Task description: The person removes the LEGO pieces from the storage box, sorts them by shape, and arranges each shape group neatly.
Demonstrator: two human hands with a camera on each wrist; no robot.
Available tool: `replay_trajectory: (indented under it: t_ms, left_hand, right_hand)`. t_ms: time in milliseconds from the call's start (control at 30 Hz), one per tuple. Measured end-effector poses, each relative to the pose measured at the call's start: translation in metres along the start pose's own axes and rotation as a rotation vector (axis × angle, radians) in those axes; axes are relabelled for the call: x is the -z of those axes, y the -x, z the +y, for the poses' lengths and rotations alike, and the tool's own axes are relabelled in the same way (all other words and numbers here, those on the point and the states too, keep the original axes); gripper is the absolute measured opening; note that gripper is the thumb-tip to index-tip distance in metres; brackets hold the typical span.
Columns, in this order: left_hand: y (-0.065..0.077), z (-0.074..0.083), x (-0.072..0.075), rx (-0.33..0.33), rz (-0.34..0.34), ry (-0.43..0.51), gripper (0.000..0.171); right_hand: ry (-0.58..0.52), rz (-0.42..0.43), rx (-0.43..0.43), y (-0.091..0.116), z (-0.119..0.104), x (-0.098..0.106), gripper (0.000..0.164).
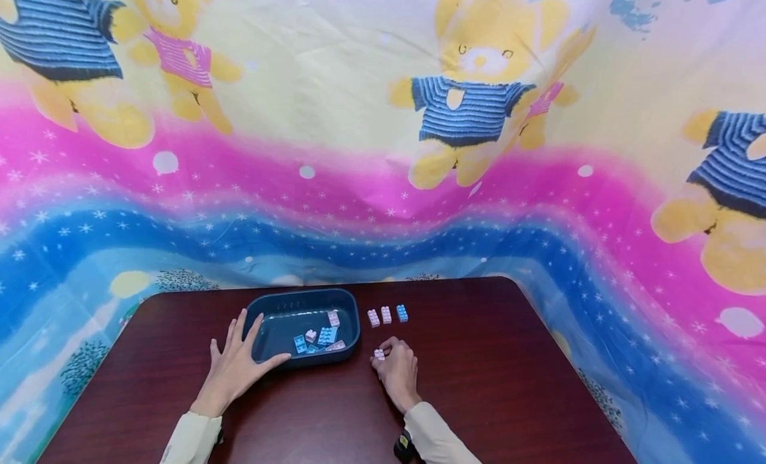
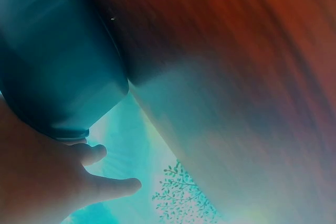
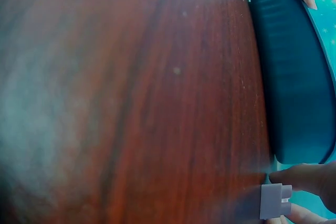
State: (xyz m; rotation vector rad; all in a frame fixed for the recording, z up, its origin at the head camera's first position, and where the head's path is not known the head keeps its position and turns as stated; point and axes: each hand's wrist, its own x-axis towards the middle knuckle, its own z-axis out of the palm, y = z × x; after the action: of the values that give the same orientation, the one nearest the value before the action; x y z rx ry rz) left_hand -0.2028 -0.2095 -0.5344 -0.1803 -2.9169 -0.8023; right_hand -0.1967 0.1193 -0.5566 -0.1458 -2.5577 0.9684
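Observation:
A dark teal tray (image 1: 305,297) stands on the table with several pink and blue toy bricks in it. My left hand (image 1: 235,367) rests at the tray's left end, fingers spread straight along the rim; in the left wrist view, fingers (image 2: 118,186) stick out past the tray's underside edge. Just right of the tray, my right hand (image 1: 399,373) pinches a pale pink building brick (image 3: 271,201) between thumb and fingers, low over the table. Beyond it two pink bricks (image 1: 385,314) and one blue brick (image 1: 402,312) lie in a row.
The dark red-brown wooden table (image 1: 479,384) has rounded far corners. Behind it hangs a patterned curtain (image 1: 335,205) with teddy bears, close to the table's far edge. A blue brick (image 1: 327,336) lies among others in the tray's right half.

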Motion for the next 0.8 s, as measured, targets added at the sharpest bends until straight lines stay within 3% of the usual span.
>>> replay_trajectory:
  t_ms: [433, 800]
  left_hand:
    - [0.001, -0.001, 0.000, -0.002, 0.002, 0.001, 0.119]
    - [0.001, 0.000, 0.001, -0.013, 0.018, -0.021, 0.118]
  right_hand:
    - [-0.076, -0.043, -0.046, -0.002, 0.001, -0.002, 0.045]
    - [-0.145, -0.023, -0.093, -0.012, -0.015, 0.008, 0.039]
